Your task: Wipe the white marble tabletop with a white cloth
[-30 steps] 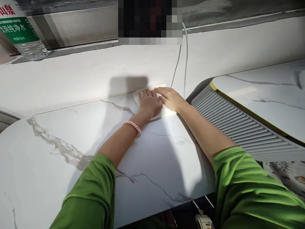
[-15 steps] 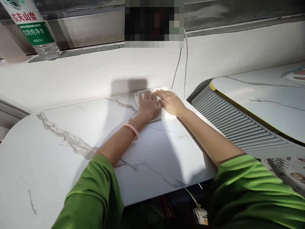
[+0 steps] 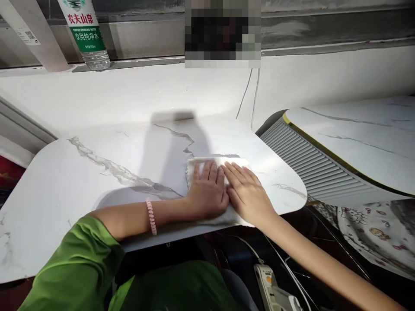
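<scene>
A white cloth (image 3: 238, 218) lies flat near the front edge of a white marble-patterned tabletop (image 3: 97, 172). My left hand (image 3: 209, 190) presses palm-down on the cloth, fingers stretched out and pointing away from me; a pink coiled band is round that wrist. Beside it, my right hand (image 3: 248, 190) also lies flat on the cloth, its fingers straight and slanting towards the left. The two hands touch or nearly touch at the thumbs. Neither one is curled around the cloth, and the part of it under my palms is hidden.
A water bottle (image 3: 87, 39) and a frosted container (image 3: 39, 39) stand on the sill behind. Rightward is a second marble-patterned table (image 3: 353, 138) with a ribbed side. Below the front edge sits a power strip (image 3: 269, 285) with cables. Thin wires hang down the wall.
Both hands have slid the cloth from the tabletop's back edge towards me, to the front edge. My left elbow now bends outward, and the view has shifted.
</scene>
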{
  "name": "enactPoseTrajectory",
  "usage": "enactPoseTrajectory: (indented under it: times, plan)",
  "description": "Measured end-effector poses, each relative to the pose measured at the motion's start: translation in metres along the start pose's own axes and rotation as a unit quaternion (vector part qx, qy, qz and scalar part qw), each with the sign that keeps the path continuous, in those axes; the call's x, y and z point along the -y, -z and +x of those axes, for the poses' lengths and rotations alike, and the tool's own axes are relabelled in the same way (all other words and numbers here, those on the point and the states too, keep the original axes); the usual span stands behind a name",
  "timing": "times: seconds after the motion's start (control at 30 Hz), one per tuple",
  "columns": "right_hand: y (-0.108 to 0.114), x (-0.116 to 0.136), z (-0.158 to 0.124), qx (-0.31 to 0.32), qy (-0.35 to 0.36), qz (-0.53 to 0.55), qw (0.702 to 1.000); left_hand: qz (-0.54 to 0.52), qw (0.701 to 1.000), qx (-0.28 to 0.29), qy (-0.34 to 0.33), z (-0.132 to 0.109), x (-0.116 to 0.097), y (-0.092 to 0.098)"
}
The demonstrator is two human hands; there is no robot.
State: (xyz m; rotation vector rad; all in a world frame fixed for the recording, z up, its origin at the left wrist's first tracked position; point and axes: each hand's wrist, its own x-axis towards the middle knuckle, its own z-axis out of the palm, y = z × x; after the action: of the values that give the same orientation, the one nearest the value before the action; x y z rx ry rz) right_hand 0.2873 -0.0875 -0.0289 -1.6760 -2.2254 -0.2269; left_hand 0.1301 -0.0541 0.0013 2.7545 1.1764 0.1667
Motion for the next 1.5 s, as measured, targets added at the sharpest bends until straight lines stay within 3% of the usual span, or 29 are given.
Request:
enactPoseTrajectory:
  times: [0.1,0.23,0.43,0.6,0.7,0.83,1.0,1.13,1.3,1.5]
  plan:
    - [-0.005,-0.004,0.016,0.012,-0.008,-0.004,1.0,-0.006,1.0,0.005,0.013,0.01,0.007,0.001]
    - [-0.018,-0.018,0.058,0.029,-0.01,-0.002,1.0,-0.01,0.999,0.003,0.044,0.038,0.03,0.003]
    - [-0.052,-0.044,0.153,0.023,0.003,0.025,0.999,-0.009,0.996,-0.003,0.092,0.106,0.093,0.01]
    - [-0.073,-0.055,0.219,0.022,-0.028,0.027,0.999,-0.005,0.994,-0.017,0.11,0.151,0.137,0.017]
    - [-0.08,-0.059,0.237,0.017,-0.026,0.028,0.999,-0.005,0.993,-0.034,0.116,0.163,0.148,0.018]
    - [-0.085,-0.063,0.234,-0.012,-0.02,0.015,1.0,-0.006,0.992,-0.046,0.114,0.163,0.149,0.014]
    - [-0.083,-0.054,0.214,-0.019,-0.024,0.026,0.999,-0.012,0.992,-0.039,0.122,0.147,0.14,0.01]
    - [-0.069,-0.029,0.184,-0.018,-0.011,0.028,0.999,-0.01,0.992,-0.035,0.123,0.112,0.123,0.012]
    - [-0.041,0.023,0.109,-0.004,-0.001,0.005,1.0,-0.005,0.997,-0.019,0.074,0.031,0.09,0.016]
    - [-0.007,0.079,0.015,-0.045,0.091,-0.008,0.995,-0.013,0.999,-0.024,0.033,-0.071,0.052,0.01]
